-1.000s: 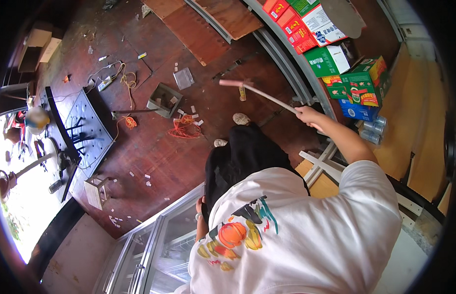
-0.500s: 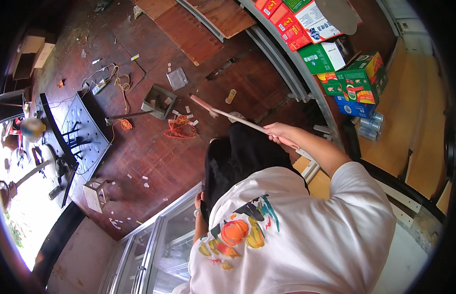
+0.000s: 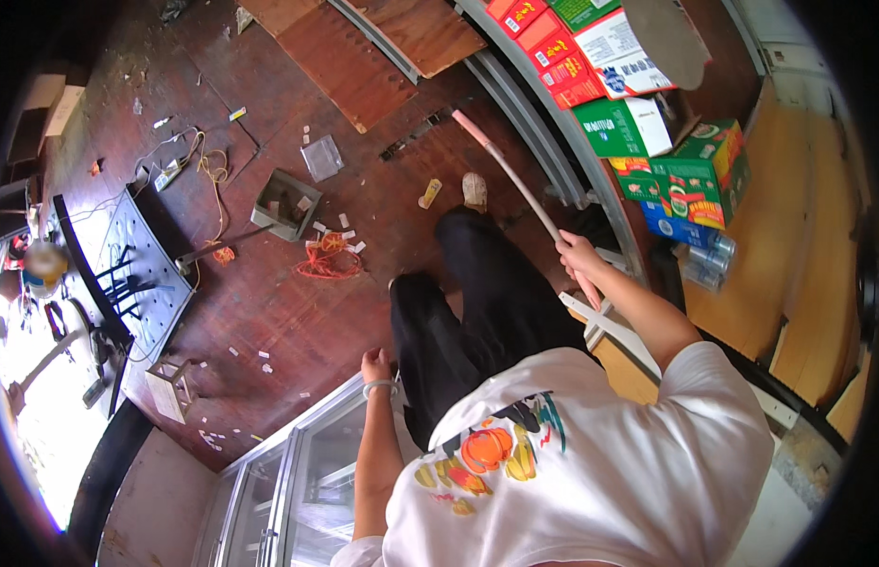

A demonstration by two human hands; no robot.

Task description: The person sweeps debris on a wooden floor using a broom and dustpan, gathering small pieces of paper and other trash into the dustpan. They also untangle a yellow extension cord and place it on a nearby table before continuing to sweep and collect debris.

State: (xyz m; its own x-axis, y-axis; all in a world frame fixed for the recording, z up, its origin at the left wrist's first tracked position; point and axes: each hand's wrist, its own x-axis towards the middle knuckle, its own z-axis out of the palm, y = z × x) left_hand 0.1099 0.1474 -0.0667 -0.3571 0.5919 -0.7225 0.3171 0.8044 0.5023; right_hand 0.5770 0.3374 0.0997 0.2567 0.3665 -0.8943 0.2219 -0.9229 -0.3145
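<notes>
My right hand (image 3: 579, 257) is closed around a long slim stick (image 3: 529, 194) with pink ends, near its lower end. The stick slants up and to the left, over the floor, its far end pointing away from me. By my left thigh hangs my left hand (image 3: 375, 366), its fingers curled in with nothing visible in them, a pale band around the wrist. A grey long-handled dustpan (image 3: 267, 210) with bits of litter in it lies on the floor ahead to the left.
Orange tangled string (image 3: 328, 259) and scattered white scraps lie on the reddish floor, along with a clear flat plastic piece (image 3: 322, 158). Cardboard drink boxes (image 3: 614, 128) are stacked on the right. A glass-door cabinet (image 3: 312, 463) stands at lower left, a perforated table (image 3: 161, 283) at left.
My right hand has moved right and slightly down, and the stick's far end has swung up and right. My left hand has come further into view. One foot now shows ahead.
</notes>
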